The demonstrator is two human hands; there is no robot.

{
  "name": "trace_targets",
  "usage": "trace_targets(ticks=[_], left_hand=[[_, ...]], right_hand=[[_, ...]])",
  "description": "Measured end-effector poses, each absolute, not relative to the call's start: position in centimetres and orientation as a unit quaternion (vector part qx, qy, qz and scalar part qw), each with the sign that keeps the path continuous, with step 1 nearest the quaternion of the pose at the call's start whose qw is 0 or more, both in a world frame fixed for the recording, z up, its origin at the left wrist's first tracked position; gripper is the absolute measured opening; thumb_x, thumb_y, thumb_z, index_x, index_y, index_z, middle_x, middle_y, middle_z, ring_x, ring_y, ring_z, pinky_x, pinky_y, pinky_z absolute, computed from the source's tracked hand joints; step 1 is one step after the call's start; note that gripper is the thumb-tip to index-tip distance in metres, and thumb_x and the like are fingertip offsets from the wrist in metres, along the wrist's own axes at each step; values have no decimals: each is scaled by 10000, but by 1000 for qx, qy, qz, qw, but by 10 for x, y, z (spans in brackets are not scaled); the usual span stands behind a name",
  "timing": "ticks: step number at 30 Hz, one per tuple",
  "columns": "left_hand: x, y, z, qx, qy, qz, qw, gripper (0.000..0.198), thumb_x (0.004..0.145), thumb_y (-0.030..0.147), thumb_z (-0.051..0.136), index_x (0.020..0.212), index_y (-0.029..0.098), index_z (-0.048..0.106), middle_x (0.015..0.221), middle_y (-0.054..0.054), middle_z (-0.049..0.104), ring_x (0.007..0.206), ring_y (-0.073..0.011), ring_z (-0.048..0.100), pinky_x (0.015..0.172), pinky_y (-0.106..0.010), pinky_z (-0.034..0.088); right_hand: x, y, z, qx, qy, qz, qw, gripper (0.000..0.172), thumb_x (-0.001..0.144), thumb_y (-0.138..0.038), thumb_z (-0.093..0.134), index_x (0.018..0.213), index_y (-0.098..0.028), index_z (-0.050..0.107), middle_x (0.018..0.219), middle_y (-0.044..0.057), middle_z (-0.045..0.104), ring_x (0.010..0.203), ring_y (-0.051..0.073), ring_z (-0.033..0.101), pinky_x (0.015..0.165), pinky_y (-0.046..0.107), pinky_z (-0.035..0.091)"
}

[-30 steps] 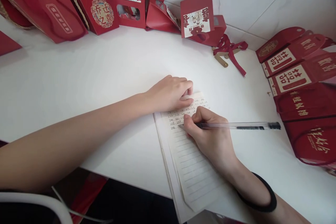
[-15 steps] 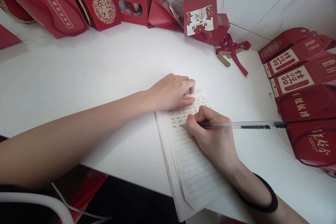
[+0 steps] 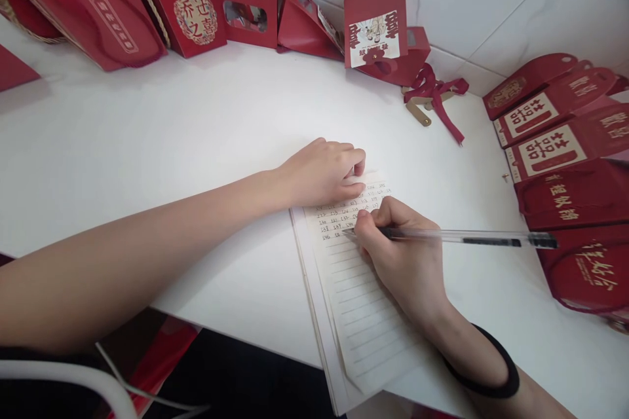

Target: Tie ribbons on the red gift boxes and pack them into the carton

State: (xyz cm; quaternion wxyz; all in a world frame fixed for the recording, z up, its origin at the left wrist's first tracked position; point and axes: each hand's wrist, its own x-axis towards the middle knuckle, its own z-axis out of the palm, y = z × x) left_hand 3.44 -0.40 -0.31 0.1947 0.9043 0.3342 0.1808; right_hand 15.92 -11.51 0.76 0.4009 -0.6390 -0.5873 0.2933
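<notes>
A clear-barrelled pen (image 3: 472, 237) with a black cap end is held in my right hand (image 3: 405, 255), its tip at the last written row of a lined notebook (image 3: 368, 321). Several rows of handwritten numbers fill the upper part of the page; ruled lines below carry no writing. My left hand (image 3: 327, 173) rests across the notebook's top left corner, fingers curled in, with nothing visible in them. It covers part of the first rows. A black band circles my right wrist.
Red gift boxes (image 3: 191, 6) line the back of the white table (image 3: 147, 118). More red boxes (image 3: 550, 144) stand along the right side. A dark red ribbon (image 3: 437, 95) lies at the back right by the tiled wall. A white cable (image 3: 63, 370) hangs at the lower left.
My right hand has shifted slightly to the right with the pen, and another mark shows on the last row. My left hand has stayed in place.
</notes>
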Motion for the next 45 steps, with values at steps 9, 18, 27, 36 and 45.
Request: trace_targets(ticks=[9, 18, 27, 36, 45], left_hand=[[35, -4, -2, 905, 339, 173, 192, 138, 792, 287, 513, 810, 165, 574, 776, 11, 600, 699, -127, 535, 745, -304, 366], [32, -4, -3, 909, 328, 174, 192, 169, 798, 301, 514, 834, 155, 589, 798, -12, 613, 723, -143, 550, 742, -304, 382], [27, -1, -8, 904, 303, 208, 218, 173, 818, 274, 474, 807, 159, 603, 764, -5, 619, 665, -116, 569, 737, -299, 447], [3, -11, 21, 888, 391, 228, 80, 259, 927, 263, 323, 913, 235, 580, 872, 1, 674, 820, -104, 626, 861, -233, 495], [-81, -1, 30, 774, 552, 302, -70, 334, 807, 227, 482, 1137, 274, 487, 1165, -78, 574, 1154, -225, 520, 960, -415, 449]], right_hand=[[163, -113, 10, -621, -542, 374, 425, 325, 730, -146, 531, 513, -196, 295, 433, -62, 375, 415, 73, 324, 392, 198, 262], [195, -94, 23, -574, -379, 377, 620, 332, 758, -420, 692, 685, -199, 455, 561, -55, 428, 451, 74, 386, 349, 170, 233], [247, -65, -10, -676, -554, 99, 475, 199, 824, -348, 535, 958, -206, 572, 841, 34, 593, 565, 147, 556, 520, 289, 469], [267, -55, -38, -565, -735, 12, 373, 421, 794, -225, 388, 1171, -275, 567, 1030, 84, 654, 942, 280, 636, 763, 430, 522], [278, -46, -44, -580, -640, 142, 484, 236, 702, -287, 586, 890, -429, 581, 860, 35, 706, 777, 265, 685, 615, 358, 523]])
